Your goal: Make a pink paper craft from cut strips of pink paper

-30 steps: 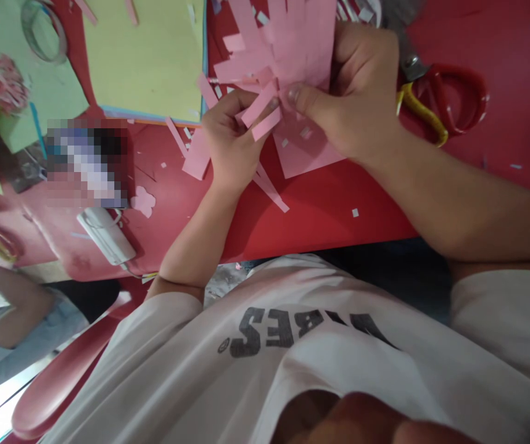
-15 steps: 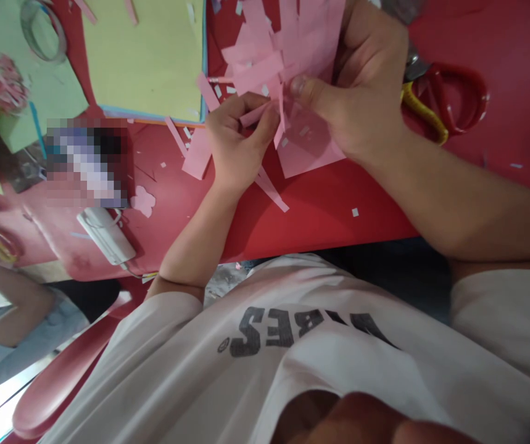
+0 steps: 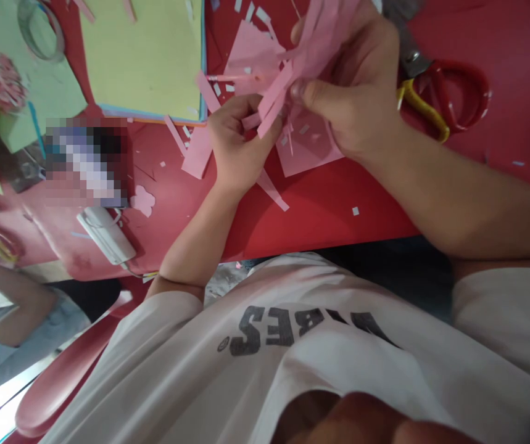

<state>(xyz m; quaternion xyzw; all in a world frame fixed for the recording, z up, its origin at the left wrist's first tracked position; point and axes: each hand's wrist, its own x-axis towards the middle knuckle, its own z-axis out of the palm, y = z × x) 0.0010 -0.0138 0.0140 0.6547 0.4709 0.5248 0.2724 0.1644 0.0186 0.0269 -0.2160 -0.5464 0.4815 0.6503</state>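
Observation:
My right hand [image 3: 361,92] pinches a fringed piece of pink paper [image 3: 313,43] between thumb and fingers, lifted above the red table [image 3: 320,216]. My left hand [image 3: 239,148] is closed on one of its cut strips [image 3: 271,102], thumb and fingers pressed on the strip's lower end. Below the hands a flat pink sheet [image 3: 308,151] lies on the table with small white and pink scraps around it. More pink offcuts [image 3: 197,154] lie left of my left hand.
Red-and-yellow-handled scissors [image 3: 440,98] lie right of my right hand. A yellow paper sheet [image 3: 149,55] and a green sheet [image 3: 28,86] with a tape roll [image 3: 40,28] lie at the back left. A white device [image 3: 107,234] sits near the table's edge. Another person's arm [image 3: 10,302] is at far left.
My right hand has raised and turned the fringed pink paper upward. My left hand shifted slightly right and up, keeping hold of a strip.

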